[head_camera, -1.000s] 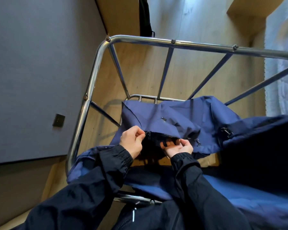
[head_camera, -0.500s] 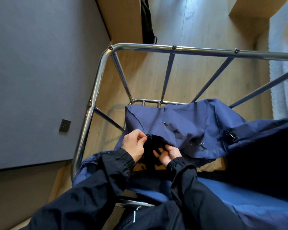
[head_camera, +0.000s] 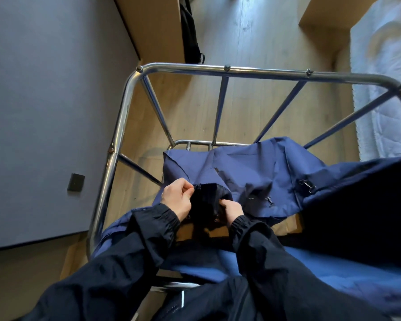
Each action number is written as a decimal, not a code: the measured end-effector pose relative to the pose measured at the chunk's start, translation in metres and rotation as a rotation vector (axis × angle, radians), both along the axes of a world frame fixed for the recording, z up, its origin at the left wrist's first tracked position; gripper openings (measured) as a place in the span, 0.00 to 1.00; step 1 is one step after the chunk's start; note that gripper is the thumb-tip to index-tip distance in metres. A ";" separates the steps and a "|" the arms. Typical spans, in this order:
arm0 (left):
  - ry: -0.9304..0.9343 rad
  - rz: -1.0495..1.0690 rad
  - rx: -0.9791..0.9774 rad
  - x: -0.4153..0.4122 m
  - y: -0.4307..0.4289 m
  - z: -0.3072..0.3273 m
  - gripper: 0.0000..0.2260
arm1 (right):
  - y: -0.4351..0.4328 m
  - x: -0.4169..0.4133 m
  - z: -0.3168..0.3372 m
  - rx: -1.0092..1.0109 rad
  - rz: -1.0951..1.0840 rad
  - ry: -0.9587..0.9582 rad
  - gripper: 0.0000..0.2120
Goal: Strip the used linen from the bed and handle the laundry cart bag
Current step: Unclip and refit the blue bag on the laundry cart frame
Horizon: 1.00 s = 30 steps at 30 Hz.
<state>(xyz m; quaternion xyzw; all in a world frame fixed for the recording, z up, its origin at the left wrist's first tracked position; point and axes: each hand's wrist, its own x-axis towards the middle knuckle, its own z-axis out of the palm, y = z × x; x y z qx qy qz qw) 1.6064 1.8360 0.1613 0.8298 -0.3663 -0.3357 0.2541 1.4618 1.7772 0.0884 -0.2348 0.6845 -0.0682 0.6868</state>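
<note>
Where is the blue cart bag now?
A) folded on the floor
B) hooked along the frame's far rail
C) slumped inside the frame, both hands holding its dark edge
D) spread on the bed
C: the blue bag sags below the bare chrome frame, left hand and right hand gripping its dark edge.

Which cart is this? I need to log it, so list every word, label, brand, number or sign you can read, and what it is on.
None: no readable text shows anywhere.
The bag, frame and wall plate show no lettering.
The white strip on the clothing at the bottom edge is a plain mark, with no letters.
</note>
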 end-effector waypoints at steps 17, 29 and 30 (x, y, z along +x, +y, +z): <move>-0.237 -0.240 0.178 -0.069 0.036 -0.017 0.11 | 0.045 -0.122 0.033 -0.341 0.389 0.294 0.17; -0.347 -0.493 0.197 -0.166 0.141 -0.013 0.19 | 0.104 -0.146 0.049 -0.432 0.433 0.106 0.19; -0.460 -0.580 0.244 -0.174 0.147 -0.015 0.26 | 0.108 -0.146 0.050 -0.436 0.423 0.129 0.18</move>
